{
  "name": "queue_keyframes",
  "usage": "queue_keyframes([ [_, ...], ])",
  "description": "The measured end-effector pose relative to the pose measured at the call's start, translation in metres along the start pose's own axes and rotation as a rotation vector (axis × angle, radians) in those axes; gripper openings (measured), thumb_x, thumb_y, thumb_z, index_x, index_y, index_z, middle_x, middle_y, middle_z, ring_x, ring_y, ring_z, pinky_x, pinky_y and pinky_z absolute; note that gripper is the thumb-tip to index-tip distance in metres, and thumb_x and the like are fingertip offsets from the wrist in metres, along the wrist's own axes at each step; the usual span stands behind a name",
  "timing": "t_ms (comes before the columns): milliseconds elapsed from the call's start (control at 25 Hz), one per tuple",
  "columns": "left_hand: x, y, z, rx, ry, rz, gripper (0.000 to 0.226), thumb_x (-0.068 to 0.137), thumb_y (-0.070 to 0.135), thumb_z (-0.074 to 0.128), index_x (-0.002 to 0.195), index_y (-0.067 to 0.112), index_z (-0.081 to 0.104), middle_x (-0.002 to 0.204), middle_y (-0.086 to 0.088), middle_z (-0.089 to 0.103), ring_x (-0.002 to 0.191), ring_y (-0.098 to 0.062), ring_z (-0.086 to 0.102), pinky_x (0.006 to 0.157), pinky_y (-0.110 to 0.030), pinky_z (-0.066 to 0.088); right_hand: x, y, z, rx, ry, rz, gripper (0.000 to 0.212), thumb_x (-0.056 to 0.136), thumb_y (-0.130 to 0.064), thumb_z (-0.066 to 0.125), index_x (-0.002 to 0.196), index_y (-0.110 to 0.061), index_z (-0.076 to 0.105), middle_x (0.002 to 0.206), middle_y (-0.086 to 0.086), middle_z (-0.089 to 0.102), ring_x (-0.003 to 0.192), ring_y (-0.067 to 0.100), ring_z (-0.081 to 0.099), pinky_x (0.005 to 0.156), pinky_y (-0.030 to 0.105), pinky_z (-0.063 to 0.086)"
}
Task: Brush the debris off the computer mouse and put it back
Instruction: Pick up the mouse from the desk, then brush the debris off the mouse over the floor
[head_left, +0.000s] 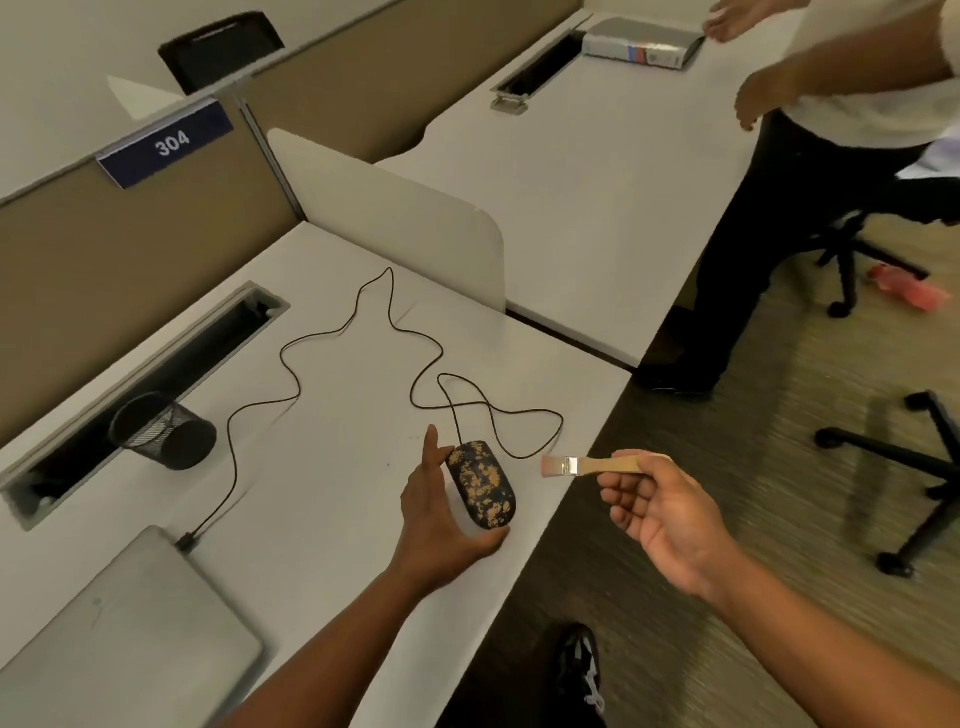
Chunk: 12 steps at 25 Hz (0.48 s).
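Nearest us, our right hand (662, 512) is held out past the desk edge, over the carpet, fingers curled round the pale wooden handle of a small flat paintbrush (589, 465). Its metal ferrule and light bristles point left toward the mouse, close to it but apart.

Our left hand (441, 512) cups the black corded computer mouse (483, 483): thumb under its near end, straight fingers along its left side. Tan-orange debris is speckled over the mouse's top. Whether the mouse rests on the white desk (332, 499) or is slightly lifted, we cannot tell; it sits near the front edge.

Its thin black cable (322, 343) wanders in loops over the desk back to a grey closed laptop (130, 634) at lower left. A black mesh pen cup (161, 431) lies on its side by the cable tray.
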<state>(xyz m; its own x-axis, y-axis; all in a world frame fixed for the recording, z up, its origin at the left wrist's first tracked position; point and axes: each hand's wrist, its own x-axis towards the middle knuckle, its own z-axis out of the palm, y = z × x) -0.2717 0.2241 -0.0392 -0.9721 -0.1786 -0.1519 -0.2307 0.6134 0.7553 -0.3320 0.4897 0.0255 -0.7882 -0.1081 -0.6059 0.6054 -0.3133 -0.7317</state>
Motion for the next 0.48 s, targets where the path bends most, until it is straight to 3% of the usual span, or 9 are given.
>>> queue_keyframes([
  [240, -0.047, 0.021, 0.0, 0.04, -0.253, 0.228, 0.15, 0.06, 0.061, 0.093, 0.153, 0.057, -0.024, 0.16, 0.015, 0.029, 0.145, -0.011, 0.034, 0.119, -0.036, 0.03, -0.077, 0.036, -0.018, 0.216, 0.18, -0.09, 0.014, 0.101, -0.017, 0.061, 0.106, -0.011, 0.073, 0.08, 0.009, 0.072, 0.07, 0.016, 0.066, 0.068, 0.032, 0.051],
  [480, -0.093, 0.044, 0.001, 0.091, -0.48, 0.424, 0.151, 0.06, 0.058, 0.092, 0.15, 0.06, -0.029, 0.159, 0.018, 0.028, 0.141, -0.011, 0.037, 0.122, -0.044, 0.034, -0.154, 0.065, -0.04, 0.332, 0.343, -0.167, 0.011, 0.1, -0.018, 0.06, 0.096, -0.015, 0.069, 0.07, 0.004, 0.064, 0.063, 0.013, 0.057, 0.061, 0.029, 0.045],
])
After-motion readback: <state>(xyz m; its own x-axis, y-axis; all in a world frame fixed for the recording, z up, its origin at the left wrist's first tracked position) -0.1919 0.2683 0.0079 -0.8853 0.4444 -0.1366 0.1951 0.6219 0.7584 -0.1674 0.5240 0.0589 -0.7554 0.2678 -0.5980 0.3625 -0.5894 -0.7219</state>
